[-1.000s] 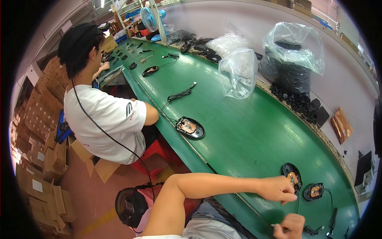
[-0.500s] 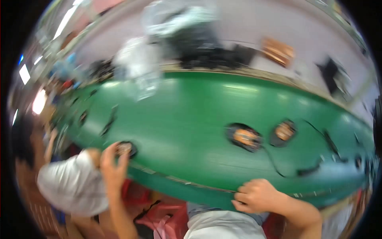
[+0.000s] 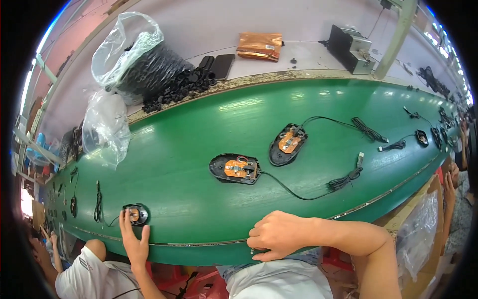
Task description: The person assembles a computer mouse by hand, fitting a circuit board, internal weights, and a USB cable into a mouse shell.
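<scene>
My left hand (image 3: 134, 244) reaches over the near edge of the green conveyor belt (image 3: 184, 134). Its fingers are outstretched, their tips touching a small opened computer mouse (image 3: 141, 215) with an orange circuit board inside, while the thumb stands apart. My right hand (image 3: 279, 234) is closed at the belt's near edge, and a small dark bit shows by its curled fingers, too small to name. Beyond it lie two more opened mice, one black-shelled mouse (image 3: 234, 169) in the middle and another mouse (image 3: 289, 144) farther back, each with a bundled cable.
Along the back ledge stand a clear plastic bag (image 3: 164, 65) of black parts, a phone (image 3: 222, 67), an orange packet (image 3: 259, 46) and a metal fixture (image 3: 351, 49). Another plastic bag (image 3: 105, 127) hangs onto the belt. A person in a white shirt (image 3: 87, 274) sits at the left.
The whole view has swung right and become sharp. My left fingers, earlier curved around the small mouse, now lie straighter against it. My right hand stays closed at the belt edge.
</scene>
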Demonstrator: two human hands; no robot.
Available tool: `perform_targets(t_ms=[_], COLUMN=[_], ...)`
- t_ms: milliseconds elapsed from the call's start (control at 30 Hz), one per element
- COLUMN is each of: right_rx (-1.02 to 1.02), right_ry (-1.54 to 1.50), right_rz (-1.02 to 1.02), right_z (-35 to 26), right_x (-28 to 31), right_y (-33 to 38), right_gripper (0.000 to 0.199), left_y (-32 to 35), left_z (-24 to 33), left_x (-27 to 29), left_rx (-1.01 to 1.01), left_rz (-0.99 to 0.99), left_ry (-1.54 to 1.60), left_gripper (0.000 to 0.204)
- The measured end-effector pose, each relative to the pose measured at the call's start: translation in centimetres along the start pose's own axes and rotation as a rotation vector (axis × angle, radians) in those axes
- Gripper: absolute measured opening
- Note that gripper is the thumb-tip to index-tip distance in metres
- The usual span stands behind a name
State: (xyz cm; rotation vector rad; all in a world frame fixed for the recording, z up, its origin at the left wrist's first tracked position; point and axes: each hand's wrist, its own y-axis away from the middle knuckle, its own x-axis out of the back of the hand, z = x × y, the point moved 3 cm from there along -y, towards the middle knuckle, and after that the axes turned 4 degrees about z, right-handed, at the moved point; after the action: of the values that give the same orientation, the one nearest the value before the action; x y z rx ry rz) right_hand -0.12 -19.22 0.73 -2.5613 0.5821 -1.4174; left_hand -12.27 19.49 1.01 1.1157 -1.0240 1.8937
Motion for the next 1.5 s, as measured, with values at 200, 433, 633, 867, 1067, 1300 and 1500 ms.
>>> perform_targets(t_ms=[200,433,633,867,1067,1300,1500], right_rx=[-0.051,-0.082,-0.178,-0.179,-0.1,-0.266,-0.136], right_ry=[-0.306,-0.688,-0.834,-0.332,0.367,0.602,0.824], right_rz=[-0.094,0.052,0.264,0.421,0.322,0.675,0.562], right_z=[1.4,2.3,4.1,7.9,14.6,24.9,25.3], right_x=[1.7,3.1,5.6,7.9,9.7,10.5,8.5], right_y=[-0.4,-0.8,-0.6,-7.5,-18.5,-26.5,-25.6], right_gripper=[0.025,0.026,0.027,0.027,0.018,0.022,0.035], left_y=[-3.1,-8.0,-15.8,-22.6,-21.7,-19.3,-18.8], left_z=[8.2,12.4,10.3,-2.3,0.9,6.0,6.9], left_x=[-1.4,-3.5,-6.5,-9.7,-6.1,-6.3,-7.4], left_rx=[-0.252,-0.375,-0.411,-0.321,-0.355,-0.53,-0.569], left_rz=[-0.209,-0.398,-0.04,0.563,0.584,0.469,0.454], left_ry=[0.189,0.51,0.548,0.496,0.411,0.452,0.467], left_gripper=[0.072,0.03,0.033,0.047,0.044,0.039,0.037])
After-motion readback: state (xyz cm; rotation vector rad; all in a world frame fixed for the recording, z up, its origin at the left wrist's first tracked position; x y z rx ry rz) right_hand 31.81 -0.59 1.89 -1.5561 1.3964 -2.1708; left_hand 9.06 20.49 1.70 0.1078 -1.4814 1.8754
